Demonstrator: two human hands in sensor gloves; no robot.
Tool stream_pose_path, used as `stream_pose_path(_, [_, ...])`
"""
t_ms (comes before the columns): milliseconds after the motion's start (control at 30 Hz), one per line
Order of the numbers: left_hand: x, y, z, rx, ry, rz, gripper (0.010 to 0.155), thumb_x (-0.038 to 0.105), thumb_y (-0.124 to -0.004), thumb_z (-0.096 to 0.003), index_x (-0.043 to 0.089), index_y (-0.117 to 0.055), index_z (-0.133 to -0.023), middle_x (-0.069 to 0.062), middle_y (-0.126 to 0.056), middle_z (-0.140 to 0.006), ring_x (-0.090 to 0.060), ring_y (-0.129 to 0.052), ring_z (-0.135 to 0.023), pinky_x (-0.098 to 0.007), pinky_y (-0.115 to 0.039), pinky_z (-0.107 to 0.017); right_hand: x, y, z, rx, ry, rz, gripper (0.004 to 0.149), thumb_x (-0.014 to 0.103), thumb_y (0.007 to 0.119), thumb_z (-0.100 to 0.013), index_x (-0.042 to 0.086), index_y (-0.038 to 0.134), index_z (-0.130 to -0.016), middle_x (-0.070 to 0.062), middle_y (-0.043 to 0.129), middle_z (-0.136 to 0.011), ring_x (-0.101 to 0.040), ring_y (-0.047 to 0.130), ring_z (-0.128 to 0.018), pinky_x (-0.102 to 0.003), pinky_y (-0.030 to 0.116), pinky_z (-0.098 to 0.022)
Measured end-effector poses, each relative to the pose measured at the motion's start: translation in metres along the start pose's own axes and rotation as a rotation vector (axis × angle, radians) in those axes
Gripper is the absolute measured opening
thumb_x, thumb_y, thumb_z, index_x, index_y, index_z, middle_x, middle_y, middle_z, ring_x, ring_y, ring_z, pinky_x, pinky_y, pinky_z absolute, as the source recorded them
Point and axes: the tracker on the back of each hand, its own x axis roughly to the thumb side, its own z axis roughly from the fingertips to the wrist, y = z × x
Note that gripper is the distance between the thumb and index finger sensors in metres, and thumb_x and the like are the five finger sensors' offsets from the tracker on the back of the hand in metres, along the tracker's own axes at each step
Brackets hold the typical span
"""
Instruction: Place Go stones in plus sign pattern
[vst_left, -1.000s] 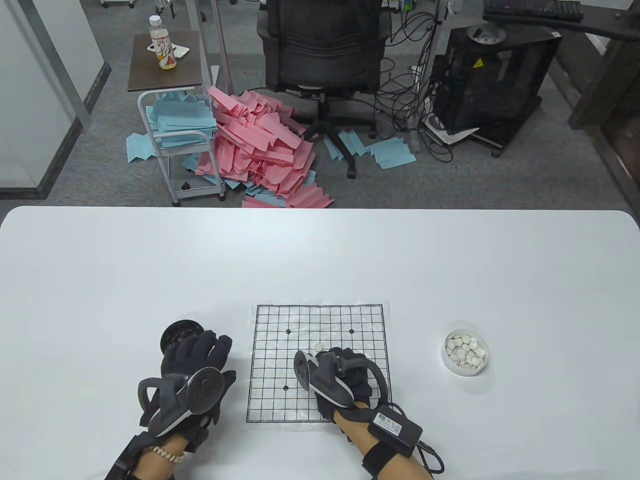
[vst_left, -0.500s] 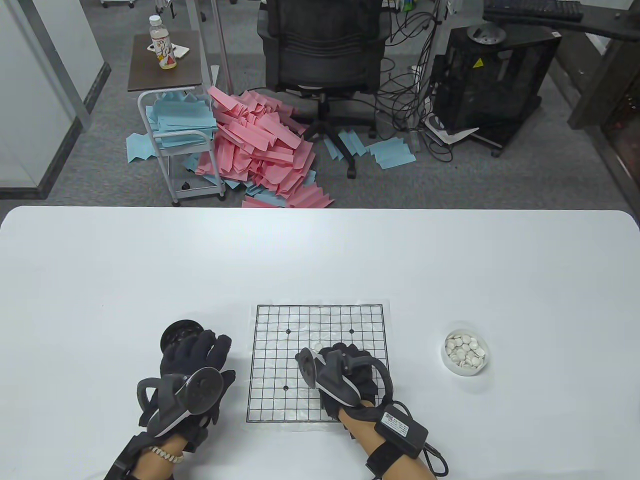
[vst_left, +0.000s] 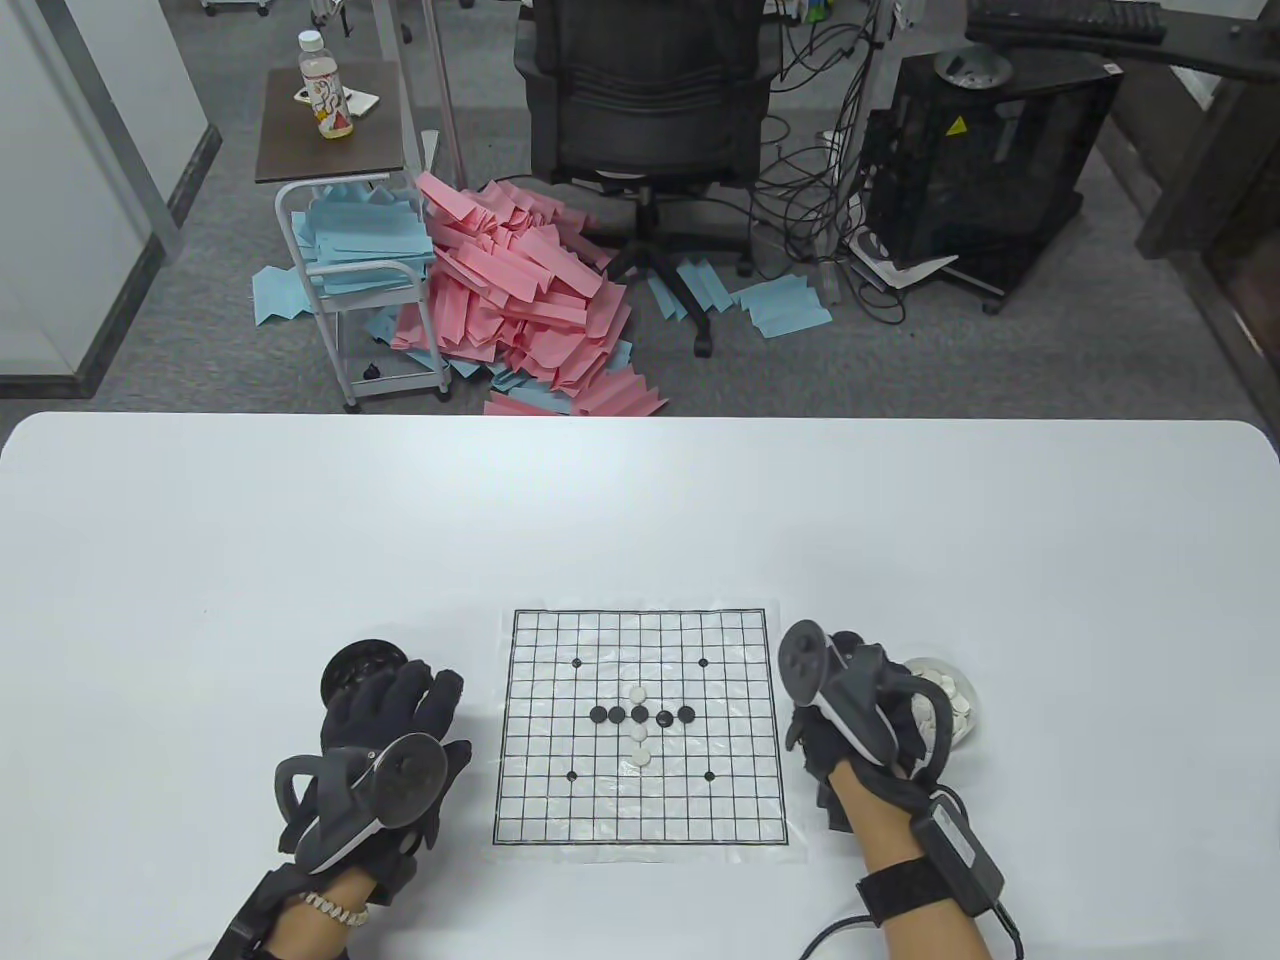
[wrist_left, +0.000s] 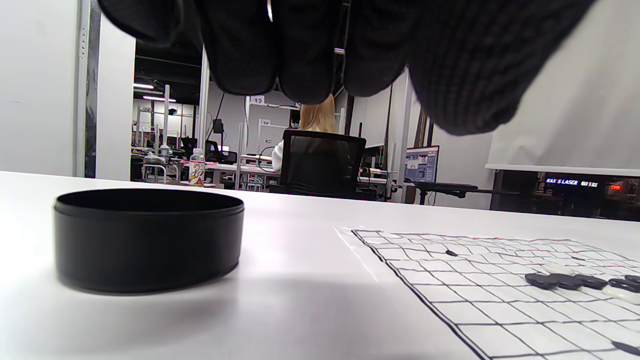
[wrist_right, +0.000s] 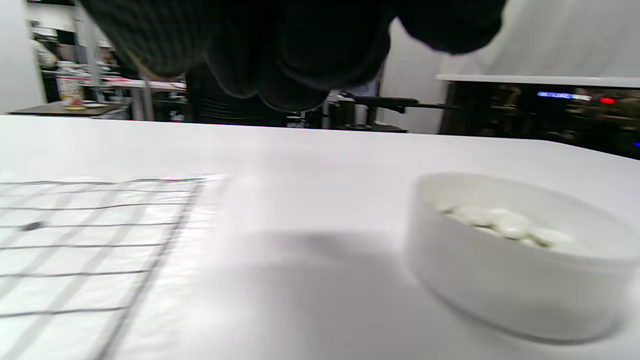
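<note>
The paper Go board (vst_left: 560, 800) lies at the table's near middle. On it a row of black stones (vst_left: 617, 714) crosses a column of white stones (vst_left: 640, 756); one white stone (vst_left: 663, 717) sits in the row. My right hand (vst_left: 915, 715) hovers over the white bowl (vst_left: 977, 705) of white stones (vst_left: 960, 695), right of the board, fingers curled, nothing seen in them. My left hand (vst_left: 430, 695) rests on the table, fingers reaching toward the black bowl (vst_left: 355, 665). The left wrist view shows that bowl (wrist_left: 147, 240) and the board (wrist_left: 475, 310). The right wrist view shows the white bowl (wrist_right: 515, 280).
The table's far edge (vst_left: 640, 418) lies well beyond the board. An office chair (vst_left: 640, 100), piles of pink and blue paper (vst_left: 520, 290) and a small cart (vst_left: 340, 180) stand on the floor behind the table.
My right hand has left the middle of the board and moved right to the white bowl, uncovering the stones it hid. The left hand has not moved.
</note>
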Motion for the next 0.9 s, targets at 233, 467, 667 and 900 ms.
stream_pose_path(233, [-0.001, 0.000, 0.000, -0.004, 0.009, 0.009, 0.072, 0.050, -0.086, -0.0382, 0.030, -0.065, -0.104, -0.010, -0.069, -0.115, -0.042, -0.074, -0.103, -0.068, -0.056, -0.071, -0.057, 0.016, -0.022, 0.153, 0.190, -0.043, 0.050, 0.038, 0.086, -0.043, 0.027, 0.080, -0.091, -0.002, 0.087, -0.091, -0.015, 0.095, -0.062, -0.039, 0.081, -0.046])
stream_pose_path(467, [-0.001, 0.000, -0.001, -0.010, 0.010, 0.005, 0.072, 0.050, -0.086, -0.0382, 0.030, -0.065, -0.104, -0.010, -0.069, -0.115, -0.042, -0.074, -0.103, -0.068, -0.056, -0.071, -0.074, 0.037, -0.031, 0.198, 0.252, 0.032, 0.050, 0.034, 0.089, -0.042, 0.027, 0.082, -0.091, -0.002, 0.088, -0.092, -0.016, 0.096, -0.064, -0.038, 0.081, -0.045])
stream_pose_path(667, [-0.002, 0.000, -0.001, -0.012, 0.014, 0.005, 0.072, 0.050, -0.086, -0.0383, 0.030, -0.065, -0.104, -0.010, -0.069, -0.115, -0.042, -0.074, -0.103, -0.068, -0.056, -0.071, -0.070, 0.046, -0.036, 0.185, 0.256, 0.141, 0.050, 0.038, 0.094, -0.038, 0.032, 0.085, -0.086, -0.001, 0.091, -0.086, -0.012, 0.096, -0.057, -0.036, 0.082, -0.043])
stream_pose_path(900, [-0.002, 0.000, -0.002, -0.017, 0.013, 0.004, 0.072, 0.050, -0.086, -0.0382, 0.030, -0.065, -0.104, -0.010, -0.069, -0.115, -0.041, -0.074, -0.103, -0.068, -0.056, -0.071, -0.066, 0.049, -0.037, 0.170, 0.235, 0.204, 0.044, 0.039, 0.093, -0.037, 0.030, 0.088, -0.080, -0.001, 0.095, -0.077, -0.010, 0.095, -0.048, -0.036, 0.083, -0.041])
